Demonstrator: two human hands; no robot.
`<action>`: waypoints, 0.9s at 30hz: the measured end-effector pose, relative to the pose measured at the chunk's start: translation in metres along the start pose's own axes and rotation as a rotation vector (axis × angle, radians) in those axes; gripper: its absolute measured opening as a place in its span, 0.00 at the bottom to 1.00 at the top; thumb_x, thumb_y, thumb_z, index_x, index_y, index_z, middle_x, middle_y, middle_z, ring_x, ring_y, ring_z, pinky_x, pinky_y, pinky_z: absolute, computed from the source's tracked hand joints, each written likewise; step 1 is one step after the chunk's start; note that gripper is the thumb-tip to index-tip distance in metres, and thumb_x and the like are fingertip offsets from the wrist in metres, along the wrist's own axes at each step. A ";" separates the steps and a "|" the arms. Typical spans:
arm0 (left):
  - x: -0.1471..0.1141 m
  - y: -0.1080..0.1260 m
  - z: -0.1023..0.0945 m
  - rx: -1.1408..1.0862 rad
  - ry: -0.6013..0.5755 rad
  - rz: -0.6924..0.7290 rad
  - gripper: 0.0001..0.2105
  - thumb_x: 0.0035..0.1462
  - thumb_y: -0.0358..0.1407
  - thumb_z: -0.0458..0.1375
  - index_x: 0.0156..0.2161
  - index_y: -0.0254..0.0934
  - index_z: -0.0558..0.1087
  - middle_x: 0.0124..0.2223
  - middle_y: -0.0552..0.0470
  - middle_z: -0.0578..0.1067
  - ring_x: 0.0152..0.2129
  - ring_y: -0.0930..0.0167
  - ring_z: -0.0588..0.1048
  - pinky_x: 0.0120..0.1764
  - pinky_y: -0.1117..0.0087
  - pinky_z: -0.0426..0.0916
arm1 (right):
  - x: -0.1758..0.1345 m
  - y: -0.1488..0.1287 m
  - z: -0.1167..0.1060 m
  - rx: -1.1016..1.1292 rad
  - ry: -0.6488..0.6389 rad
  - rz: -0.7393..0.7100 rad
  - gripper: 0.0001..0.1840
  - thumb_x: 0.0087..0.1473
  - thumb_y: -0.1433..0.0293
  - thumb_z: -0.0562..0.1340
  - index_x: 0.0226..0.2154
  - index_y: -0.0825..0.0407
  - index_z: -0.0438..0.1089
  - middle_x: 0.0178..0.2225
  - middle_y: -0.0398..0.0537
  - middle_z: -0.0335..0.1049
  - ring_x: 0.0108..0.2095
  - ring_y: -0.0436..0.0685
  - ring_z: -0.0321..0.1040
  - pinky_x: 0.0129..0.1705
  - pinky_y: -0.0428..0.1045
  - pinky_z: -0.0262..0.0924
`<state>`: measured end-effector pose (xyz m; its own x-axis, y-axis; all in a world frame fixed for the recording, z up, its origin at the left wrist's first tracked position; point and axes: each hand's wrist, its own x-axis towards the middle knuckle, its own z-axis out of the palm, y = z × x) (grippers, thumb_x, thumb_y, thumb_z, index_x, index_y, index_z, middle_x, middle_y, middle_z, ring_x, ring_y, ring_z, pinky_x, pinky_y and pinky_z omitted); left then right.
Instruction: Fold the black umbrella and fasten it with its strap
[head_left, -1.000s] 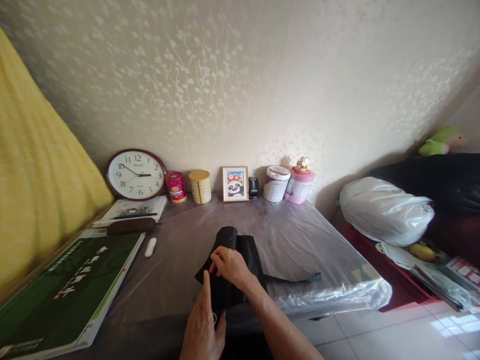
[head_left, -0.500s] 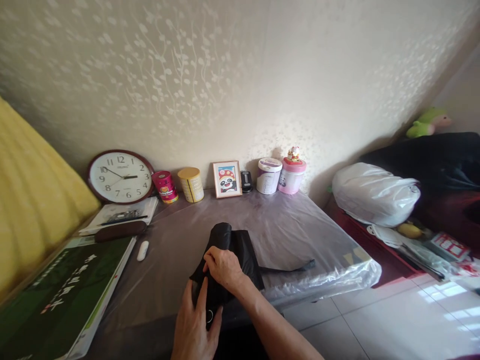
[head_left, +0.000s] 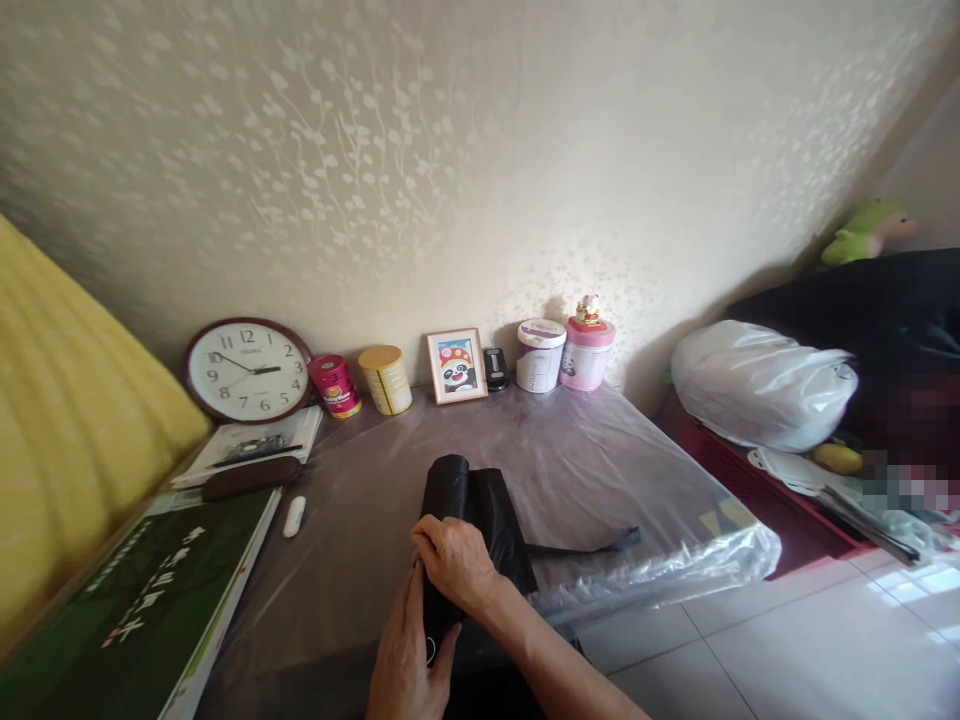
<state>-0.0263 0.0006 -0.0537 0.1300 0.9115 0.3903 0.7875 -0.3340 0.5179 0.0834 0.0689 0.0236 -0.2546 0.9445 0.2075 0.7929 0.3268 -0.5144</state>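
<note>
A black folding umbrella (head_left: 495, 520) lies near the front of the table, its fabric partly wrapped around itself. My left hand (head_left: 409, 640) grips its near end, where a pale ring shows on the handle. Across the fabric's left side lies my right hand (head_left: 457, 560), fingers curled and pressing or pinching the cloth; the fingertips are partly hidden. A dark strap (head_left: 589, 548) stretches out to the right of the umbrella, flat on the table cover.
The table (head_left: 600, 450) wears a clear plastic cover. Along the wall stand a clock (head_left: 247, 372), a pink can (head_left: 335, 388), a yellow-lidded can (head_left: 385, 382), a picture frame (head_left: 456, 366) and two tubs. A green book (head_left: 142, 600) and white stick (head_left: 294, 516) lie left.
My left hand's fingers have drawn in closer along the umbrella's left edge, and the loose fabric there is folded in. The view has shifted slightly.
</note>
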 end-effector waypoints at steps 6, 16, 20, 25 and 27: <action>-0.003 -0.004 0.004 0.064 -0.003 0.046 0.29 0.58 0.38 0.48 0.61 0.34 0.44 0.54 0.34 0.65 0.50 0.60 0.69 0.46 0.59 0.70 | 0.001 0.020 0.004 0.036 0.107 -0.277 0.10 0.58 0.69 0.54 0.35 0.48 0.71 0.37 0.42 0.74 0.46 0.52 0.63 0.52 0.50 0.51; -0.007 -0.015 0.012 0.085 -0.093 0.024 0.32 0.57 0.33 0.47 0.63 0.38 0.35 0.58 0.38 0.61 0.54 0.62 0.64 0.50 0.60 0.67 | 0.052 0.048 0.015 -0.017 0.067 -0.204 0.14 0.59 0.70 0.52 0.36 0.45 0.73 0.43 0.39 0.73 0.55 0.51 0.54 0.61 0.56 0.31; -0.006 -0.013 0.011 0.068 -0.113 -0.001 0.32 0.57 0.32 0.47 0.63 0.38 0.36 0.59 0.39 0.60 0.54 0.63 0.64 0.51 0.60 0.66 | 0.070 0.057 0.017 -0.018 0.095 -0.140 0.14 0.59 0.70 0.52 0.38 0.47 0.72 0.44 0.42 0.73 0.56 0.51 0.54 0.61 0.56 0.33; -0.004 -0.008 0.008 0.052 -0.136 -0.054 0.30 0.57 0.32 0.46 0.63 0.37 0.39 0.59 0.39 0.61 0.54 0.63 0.64 0.51 0.61 0.66 | 0.078 0.069 0.011 0.019 0.180 0.043 0.16 0.58 0.70 0.52 0.47 0.51 0.67 0.50 0.48 0.68 0.53 0.52 0.59 0.56 0.50 0.48; -0.003 -0.005 0.007 0.043 -0.130 -0.072 0.30 0.57 0.32 0.45 0.63 0.37 0.40 0.59 0.40 0.60 0.54 0.63 0.64 0.51 0.61 0.66 | 0.074 0.079 0.005 0.020 0.207 0.122 0.17 0.58 0.70 0.51 0.49 0.54 0.65 0.49 0.52 0.68 0.51 0.55 0.62 0.55 0.51 0.51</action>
<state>-0.0267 0.0011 -0.0629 0.1470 0.9569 0.2504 0.8222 -0.2589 0.5069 0.1240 0.1651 -0.0055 -0.0367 0.9507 0.3079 0.7990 0.2130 -0.5624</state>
